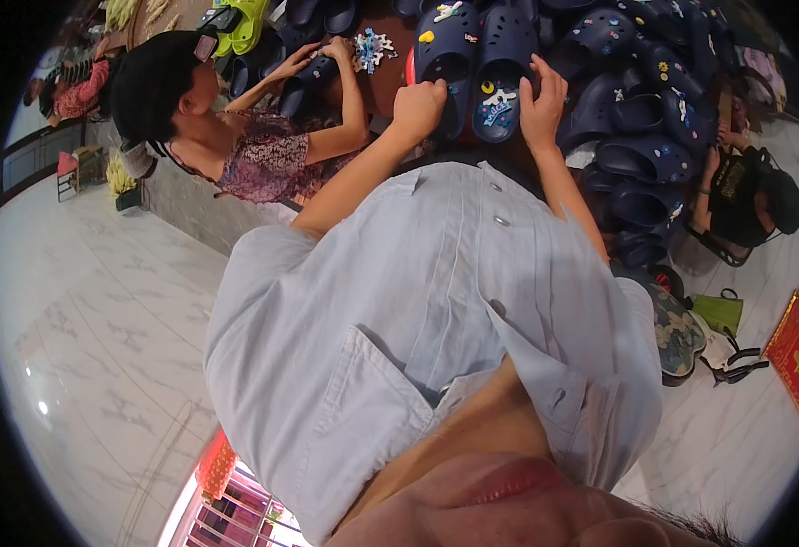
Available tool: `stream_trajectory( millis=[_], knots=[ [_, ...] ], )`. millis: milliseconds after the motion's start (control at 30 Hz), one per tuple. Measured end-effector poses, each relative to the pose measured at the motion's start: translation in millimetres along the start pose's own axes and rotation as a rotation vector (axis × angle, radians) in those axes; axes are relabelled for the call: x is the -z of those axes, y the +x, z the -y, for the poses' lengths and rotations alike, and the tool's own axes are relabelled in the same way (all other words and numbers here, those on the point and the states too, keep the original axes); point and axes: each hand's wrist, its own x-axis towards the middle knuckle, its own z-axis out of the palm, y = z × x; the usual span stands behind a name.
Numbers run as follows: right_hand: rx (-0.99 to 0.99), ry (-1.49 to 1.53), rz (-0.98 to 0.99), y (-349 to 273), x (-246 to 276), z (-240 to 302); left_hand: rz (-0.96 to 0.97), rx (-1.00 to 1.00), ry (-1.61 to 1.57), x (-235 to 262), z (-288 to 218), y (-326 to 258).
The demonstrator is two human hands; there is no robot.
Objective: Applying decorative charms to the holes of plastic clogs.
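Two navy clogs stand side by side in front of me. The left clog carries a yellow heart and a white charm on its upper; the right clog has yellow and white charms showing in its heel area. My left hand is closed at the outer edge of the left clog, its fingers curled against the heel part. My right hand lies along the outer side of the right clog with fingers stretched out. A bit of a red object shows behind the left clog.
Many navy clogs with charms are heaped to my right. A pile of small blue and white charms lies on the brown table at the left. A co-worker in a black cap handles a navy clog; another person sits at right.
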Motion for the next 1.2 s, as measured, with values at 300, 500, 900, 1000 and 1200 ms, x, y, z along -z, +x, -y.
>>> stream_trajectory(
  millis=[300,500,900,1000,1200],
  knots=[
    [0.076,-0.042,0.030,-6.6,-0.4,0.8,-0.100,0.066,-0.155,6.5,-6.9,-10.6],
    [0.184,-0.149,0.062,1.3,-4.6,14.5,-0.239,0.252,-0.612,22.8,11.2,-5.0],
    [0.433,-0.291,0.264,34.2,-54.8,19.7,-0.010,0.699,-1.931,-3.2,68.5,45.4],
    [0.408,-0.362,0.267,28.2,-61.3,14.9,0.091,0.773,-1.829,-2.4,72.7,50.2],
    [0.402,-0.439,0.248,26.9,-66.9,16.1,0.150,0.762,-1.775,-5.9,83.3,57.9]
  ],
)
